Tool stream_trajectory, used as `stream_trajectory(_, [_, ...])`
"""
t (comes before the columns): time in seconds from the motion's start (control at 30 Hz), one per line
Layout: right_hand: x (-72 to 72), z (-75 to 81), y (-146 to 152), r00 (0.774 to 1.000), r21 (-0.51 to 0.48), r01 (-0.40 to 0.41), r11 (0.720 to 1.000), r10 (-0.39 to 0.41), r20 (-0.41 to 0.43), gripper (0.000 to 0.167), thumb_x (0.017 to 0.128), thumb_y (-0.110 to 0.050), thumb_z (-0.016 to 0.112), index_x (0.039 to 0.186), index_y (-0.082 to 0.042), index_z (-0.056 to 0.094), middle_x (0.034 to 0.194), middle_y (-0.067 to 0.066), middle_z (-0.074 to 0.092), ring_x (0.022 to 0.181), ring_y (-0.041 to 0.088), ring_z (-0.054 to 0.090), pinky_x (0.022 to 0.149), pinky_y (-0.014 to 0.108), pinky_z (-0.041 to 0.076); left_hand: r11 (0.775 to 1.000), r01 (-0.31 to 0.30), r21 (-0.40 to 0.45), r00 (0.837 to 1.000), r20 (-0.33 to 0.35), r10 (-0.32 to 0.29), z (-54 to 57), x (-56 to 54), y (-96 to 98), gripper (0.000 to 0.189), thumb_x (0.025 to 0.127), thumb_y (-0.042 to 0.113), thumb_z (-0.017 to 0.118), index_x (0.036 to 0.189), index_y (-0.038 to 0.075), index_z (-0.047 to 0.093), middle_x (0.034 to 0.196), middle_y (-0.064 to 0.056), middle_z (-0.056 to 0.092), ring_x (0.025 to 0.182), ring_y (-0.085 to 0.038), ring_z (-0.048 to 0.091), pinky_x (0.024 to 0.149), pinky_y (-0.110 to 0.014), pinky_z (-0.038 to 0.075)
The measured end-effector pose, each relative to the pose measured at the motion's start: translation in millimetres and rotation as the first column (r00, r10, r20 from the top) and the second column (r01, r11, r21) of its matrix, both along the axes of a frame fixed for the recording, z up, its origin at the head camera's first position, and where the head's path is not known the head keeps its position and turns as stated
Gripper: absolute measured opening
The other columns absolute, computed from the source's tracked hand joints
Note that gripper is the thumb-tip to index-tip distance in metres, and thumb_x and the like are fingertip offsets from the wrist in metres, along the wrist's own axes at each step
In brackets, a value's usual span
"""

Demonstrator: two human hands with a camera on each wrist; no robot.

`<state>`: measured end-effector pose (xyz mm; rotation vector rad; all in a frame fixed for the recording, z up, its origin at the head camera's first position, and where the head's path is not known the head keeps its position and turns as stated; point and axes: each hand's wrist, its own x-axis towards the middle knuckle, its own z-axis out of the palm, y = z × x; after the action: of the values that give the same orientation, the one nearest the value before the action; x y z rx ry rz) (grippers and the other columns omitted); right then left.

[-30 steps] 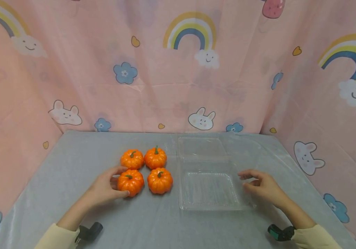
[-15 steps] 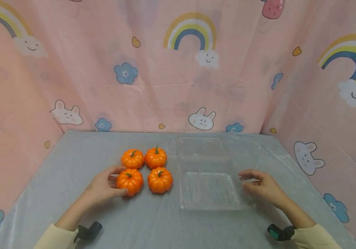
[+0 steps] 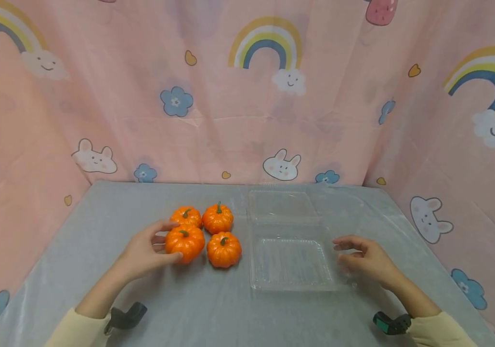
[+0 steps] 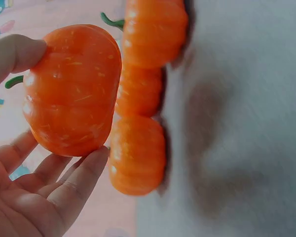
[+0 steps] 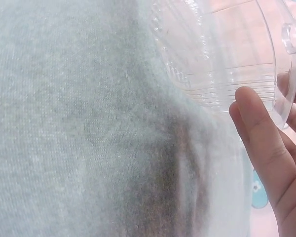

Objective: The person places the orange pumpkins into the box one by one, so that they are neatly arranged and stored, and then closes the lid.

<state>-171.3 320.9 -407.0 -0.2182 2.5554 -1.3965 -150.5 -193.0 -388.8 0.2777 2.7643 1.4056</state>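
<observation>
My left hand [image 3: 145, 250] grips a small orange pumpkin [image 3: 185, 243] between thumb and fingertips. In the left wrist view this held pumpkin [image 4: 74, 91], with its green stem, is raised above the tabletop. Three similar pumpkins sit beside it: one at the back left [image 3: 186, 217], one at the back right [image 3: 217, 219] and one at the front right [image 3: 224, 249]. My right hand [image 3: 366, 260] is at the right rim of a clear plastic box [image 3: 293, 287]; in the right wrist view its thumb [image 5: 256, 116] lies against the box wall, with fingers beyond the rim.
The box's clear lid [image 3: 282, 205] lies folded open toward the back of the grey cloth-covered table [image 3: 213, 313]. A pink patterned curtain [image 3: 239, 115] encloses the table's back and sides. Dark wrist cameras are strapped at both sleeves.
My left hand has lifted the front-left pumpkin up and slightly away from me, so it now overlaps the back-left one in the head view. The right hand and box stay put.
</observation>
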Motion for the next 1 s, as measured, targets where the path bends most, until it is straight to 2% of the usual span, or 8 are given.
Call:
stream_trajectory(0.27, [0.1, 0.1, 0, 1.0, -0.002, -0.004, 1.0, 0.004, 0.013, 0.046, 0.09, -0.014, 0.065, 0.131, 0.002, 0.053, 0.125, 0.03, 0.058, 0.085, 0.02, 0.07, 0.069, 0.032, 0.06, 0.996, 0.029, 0.08, 0.999, -0.023, -0.028, 8.0, -1.9, 21.1, 0.062, 0.074, 0.023, 0.082, 0.129, 0.012, 0.056, 0.135, -0.013, 0.055, 0.111, -0.032, 0.063, 0.09, -0.041, 0.055])
stream_trajectory(0.5, [1.6, -1.0, 1, 1.0, -0.034, -0.022, 0.999, 0.022, 0.01, 0.047, 0.091, -0.013, 0.064, 0.132, 0.004, 0.05, 0.126, 0.032, 0.056, 0.086, 0.021, 0.07, 0.069, 0.033, 0.06, 0.987, 0.064, 0.15, 0.998, -0.006, -0.064, 12.7, -2.8, 42.8, 0.062, 0.073, 0.023, 0.083, 0.128, 0.013, 0.056, 0.136, -0.012, 0.054, 0.112, -0.032, 0.063, 0.091, -0.04, 0.055])
stream_trajectory(0.73, [1.1, -3.0, 3, 0.999, -0.058, -0.023, 0.998, 0.024, 0.023, 0.048, 0.091, -0.013, 0.063, 0.133, 0.004, 0.049, 0.128, 0.033, 0.054, 0.087, 0.02, 0.069, 0.07, 0.034, 0.06, 0.975, 0.116, 0.19, 0.993, -0.007, -0.117, 17.4, -7.8, 65.7, 0.062, 0.073, 0.02, 0.083, 0.129, 0.018, 0.057, 0.135, -0.007, 0.055, 0.114, -0.03, 0.062, 0.094, -0.04, 0.054])
stream_trajectory(1.0, [1.5, -1.5, 2, 1.0, -0.057, -0.02, 0.998, 0.021, 0.022, 0.048, 0.092, -0.013, 0.063, 0.134, 0.004, 0.049, 0.127, 0.033, 0.054, 0.087, 0.019, 0.069, 0.069, 0.034, 0.06, 0.962, 0.136, 0.236, 0.99, 0.001, -0.14, 20.9, -9.8, 93.4, 0.061, 0.071, 0.018, 0.084, 0.126, 0.021, 0.058, 0.131, 0.0, 0.057, 0.112, -0.026, 0.062, 0.093, -0.039, 0.054])
